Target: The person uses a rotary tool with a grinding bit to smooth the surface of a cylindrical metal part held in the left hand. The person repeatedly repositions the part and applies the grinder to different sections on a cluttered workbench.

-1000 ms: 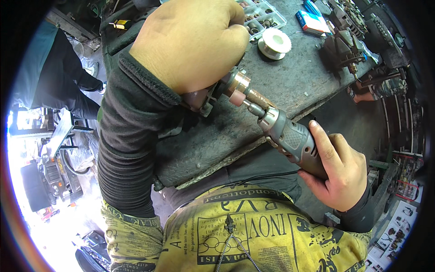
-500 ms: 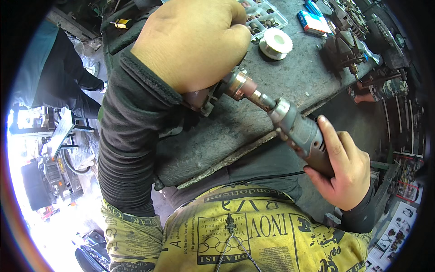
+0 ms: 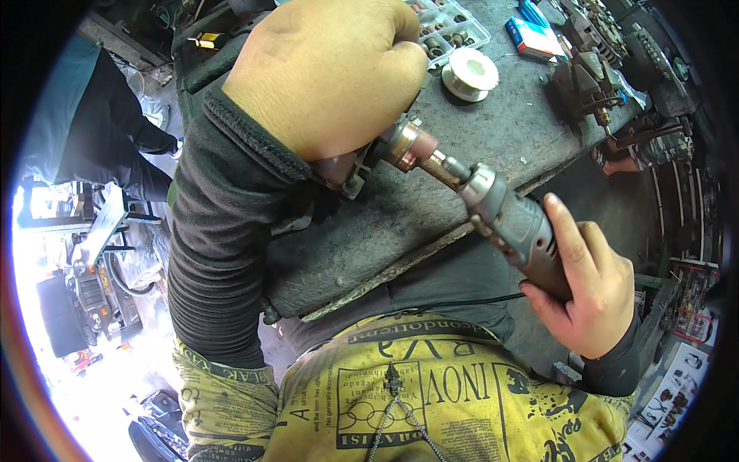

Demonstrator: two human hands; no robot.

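My left hand (image 3: 327,77), in a dark sleeve, lies curled over a dark metal part (image 3: 342,173) and grips it; its fingertips are mostly hidden. A copper-coloured cylindrical fitting (image 3: 398,142) pokes out beside its thumb side, with a long brownish rod behind the tool's tip. My right hand (image 3: 581,281) grips a grey rotary tool (image 3: 516,231) from below right. The tool's pinkish abrasive bit (image 3: 423,143) is up against the fitting's end, perhaps inside it; the contact is too small to make out.
The dark bench (image 3: 508,115) holds a clear compartment box (image 3: 449,40), white spool (image 3: 469,75), blue-and-white box (image 3: 533,38) and metal assemblies (image 3: 585,88) at right. Another person (image 3: 92,123) stands left; someone's leg in camouflage (image 3: 658,150) shows beyond the bench's right.
My right hand and the rotary tool have moved rightward and a little up, bringing the bit from below the fitting to its end. My left hand is almost unmoved.
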